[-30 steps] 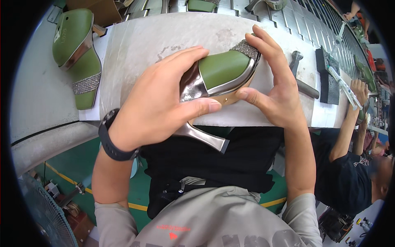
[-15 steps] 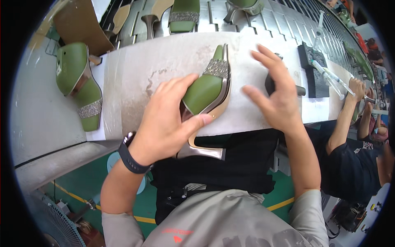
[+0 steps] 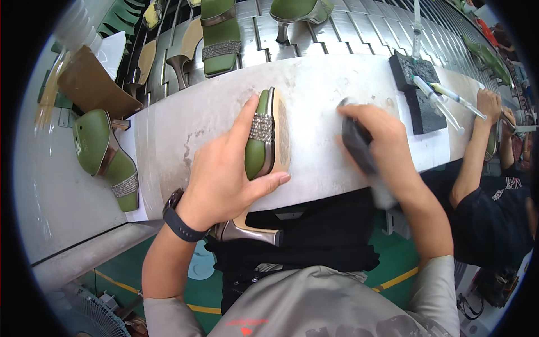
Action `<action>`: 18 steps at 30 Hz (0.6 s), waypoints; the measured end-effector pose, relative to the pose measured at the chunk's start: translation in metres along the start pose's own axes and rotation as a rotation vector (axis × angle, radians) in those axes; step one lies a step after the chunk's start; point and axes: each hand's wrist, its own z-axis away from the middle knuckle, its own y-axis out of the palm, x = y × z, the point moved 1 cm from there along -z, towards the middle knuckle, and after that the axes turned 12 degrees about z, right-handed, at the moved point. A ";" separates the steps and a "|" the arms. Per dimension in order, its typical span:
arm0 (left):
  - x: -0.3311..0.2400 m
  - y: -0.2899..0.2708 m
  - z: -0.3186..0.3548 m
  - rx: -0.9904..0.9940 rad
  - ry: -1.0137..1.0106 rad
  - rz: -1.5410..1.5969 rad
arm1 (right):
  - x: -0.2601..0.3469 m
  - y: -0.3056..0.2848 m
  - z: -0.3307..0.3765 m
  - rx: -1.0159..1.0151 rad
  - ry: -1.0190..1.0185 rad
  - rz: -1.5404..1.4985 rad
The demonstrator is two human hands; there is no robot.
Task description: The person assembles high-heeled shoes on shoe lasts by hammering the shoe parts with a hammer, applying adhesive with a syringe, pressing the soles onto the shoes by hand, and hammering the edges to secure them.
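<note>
My grey shirt (image 3: 303, 297) is nearest, with black cloth (image 3: 320, 230) beyond it. The heel (image 3: 255, 233) hangs past the table's near edge above that cloth; I judge that out there it cannot prop up the rest of the sandal (image 3: 261, 126), which I have on its side at that edge, toe away from me. My left hand (image 3: 224, 174), a dark band (image 3: 184, 226) on its wrist, is closed round it: thumb by the edge of the tan sole (image 3: 282, 137), fingers along the green top. That grip likely keeps it from rolling, and leaves the sole clear, facing my right hand (image 3: 384, 140).

That hand is wrapped round a dark tool (image 3: 358, 143), well apart from the sandal, above the table (image 3: 314, 106). It is too blurred for me to tell its kind.

To my left, a second sandal (image 3: 119, 171) lies by white paper (image 3: 138, 214), probably kept aside so my working space stays free. On the right, a black block (image 3: 424, 115) has syringes about it, one upright, others leaning across; I suppose it serves as their stand, within easy reach.

Farther off, more sandals (image 3: 222, 53) sit on the slatted metal conveyor (image 3: 359, 33), perhaps there for handling one by one. At far right is a co-worker's hand (image 3: 489, 105); what it grips I cannot tell.
</note>
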 end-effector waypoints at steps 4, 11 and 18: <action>-0.004 0.001 -0.004 0.008 0.030 0.032 | 0.019 -0.003 -0.001 -0.003 0.113 -0.994; 0.000 0.005 -0.009 -0.036 0.167 0.009 | 0.036 0.017 -0.038 0.095 0.417 -1.471; 0.004 0.004 -0.010 -0.031 0.154 0.009 | 0.034 -0.016 -0.043 0.370 0.176 -1.100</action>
